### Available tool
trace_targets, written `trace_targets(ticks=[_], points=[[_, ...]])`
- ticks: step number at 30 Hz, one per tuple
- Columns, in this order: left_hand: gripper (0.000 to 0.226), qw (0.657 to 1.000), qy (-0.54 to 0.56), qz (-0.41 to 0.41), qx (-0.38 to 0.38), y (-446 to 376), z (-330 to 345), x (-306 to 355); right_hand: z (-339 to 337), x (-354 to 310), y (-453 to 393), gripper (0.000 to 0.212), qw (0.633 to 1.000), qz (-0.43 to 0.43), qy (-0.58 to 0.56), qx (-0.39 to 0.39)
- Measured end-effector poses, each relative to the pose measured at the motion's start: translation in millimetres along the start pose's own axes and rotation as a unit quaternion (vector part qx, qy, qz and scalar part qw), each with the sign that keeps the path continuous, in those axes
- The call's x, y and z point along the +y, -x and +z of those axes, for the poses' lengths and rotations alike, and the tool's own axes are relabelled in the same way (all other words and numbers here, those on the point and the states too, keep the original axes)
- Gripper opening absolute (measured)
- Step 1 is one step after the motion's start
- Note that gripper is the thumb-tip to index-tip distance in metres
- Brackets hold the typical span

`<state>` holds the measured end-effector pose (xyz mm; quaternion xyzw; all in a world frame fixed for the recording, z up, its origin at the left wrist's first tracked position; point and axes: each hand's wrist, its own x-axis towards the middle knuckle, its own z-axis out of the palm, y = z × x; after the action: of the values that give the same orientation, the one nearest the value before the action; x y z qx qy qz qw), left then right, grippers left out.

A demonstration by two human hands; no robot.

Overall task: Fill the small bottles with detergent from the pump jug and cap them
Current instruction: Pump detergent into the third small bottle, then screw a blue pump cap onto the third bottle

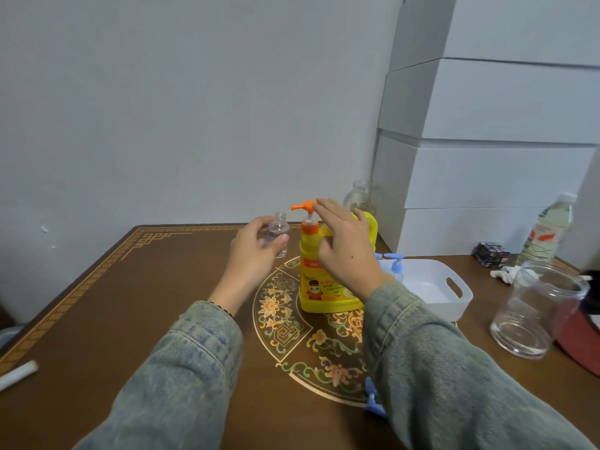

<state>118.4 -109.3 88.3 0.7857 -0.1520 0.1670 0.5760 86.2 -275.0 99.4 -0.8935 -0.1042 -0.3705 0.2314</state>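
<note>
A person in faded denim sleeves works at a dark brown table [136, 306] with a gold patterned border and a round floral design at its centre. The left hand [256, 245] is closed around a small clear bottle [278, 233], uncapped, held upright just left of the pump jug and a little below its spout. The yellow pump jug [319, 280] stands on the floral design. The right hand [344, 241] hovers over it with fingers spread and loose, fingertips at the back of the orange pump head [303, 206]; whether they press on it cannot be told.

The left half of the table is mostly bare out to its left edge, with only a white rolled item [18, 375] near the front left corner. The right half is crowded: a white plastic basket [454, 297] just beside the jug holds a small blue-pump bottle [396, 266], and a blue pump top [373, 404] peeks out under the right sleeve. Farther right stand a large clear jar [535, 310], a tall plastic bottle [548, 228], and a puzzle cube [491, 253]. Behind the jug is a glass jar [363, 196].

A plain pale wall runs along the table's far edge, and stacked white boxes [487, 125] fill the back right corner.
</note>
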Motion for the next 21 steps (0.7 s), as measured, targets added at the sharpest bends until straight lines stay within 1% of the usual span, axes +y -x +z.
trace_targets(ticks=[2,4,8,12,16,18,21], points=[[0.032,1.000,0.016,-0.005,-0.017,13.5,-2.8,1.7,-9.1,2.3,14.1,0.059,0.998,0.037,-0.040,0.025],[0.032,0.999,0.036,-0.008,-0.033,31.4,-5.4,1.6,-14.4,5.6,36.7,0.052,0.995,0.078,-0.056,0.020],[0.035,0.997,0.049,-0.028,-0.046,68.9,-7.2,-7.6,-19.7,5.6,88.4,0.047,0.989,0.122,-0.070,-0.036],[0.036,0.993,0.082,-0.050,-0.062,108.1,-6.5,-17.5,-30.6,6.1,126.8,0.052,0.984,0.138,-0.075,-0.087],[0.040,0.991,0.083,-0.068,-0.086,144.3,-2.3,-27.7,-42.7,22.4,147.0,0.056,0.965,0.130,-0.016,-0.228],[0.040,0.990,0.077,-0.074,-0.095,155.7,0.1,-30.7,-47.8,29.4,155.0,0.057,0.949,0.091,0.070,-0.294],[0.040,0.988,0.081,-0.077,-0.102,165.2,5.4,-31.7,-50.2,32.1,166.9,0.048,0.913,0.035,0.179,-0.364]])
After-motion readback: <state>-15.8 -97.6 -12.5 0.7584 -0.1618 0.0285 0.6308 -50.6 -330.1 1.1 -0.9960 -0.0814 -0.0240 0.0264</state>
